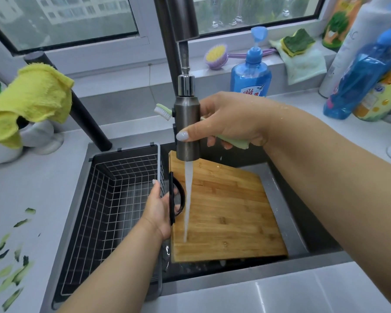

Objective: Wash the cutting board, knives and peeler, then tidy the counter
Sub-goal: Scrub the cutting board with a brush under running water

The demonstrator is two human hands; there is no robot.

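The left forearm reaches up from the bottom edge, and the left hand (159, 208) grips the black handle (176, 199) on the left edge of the cutting board (230, 213), fingers curled round it. The board leans tilted in the sink (287, 213), its far end higher, just beside the wire basket (113, 199) that hangs in the sink's left half. Green peelings (11, 263) lie scattered on the grey counter (32, 188) at the near left.

The right arm comes in from the right side, wet with droplets. The right hand (226, 119) wraps the pull-out spray head (187, 129), thumb across its front, and the same hand also holds a pale green brush (164, 111) whose bristles stick out to the left behind the head. Water (188, 199) falls from the head onto the board's near half.

Further back, a yellow cloth (29, 98) hangs over a dark bar at left. A blue soap bottle (251, 75) stands behind the faucet, with more bottles (361, 75) at the far right. On the sill rest a purple scrubber (216, 56) and a green sponge (298, 42) on a pale cloth. The window (66, 16) looks out onto buildings and parked cars.
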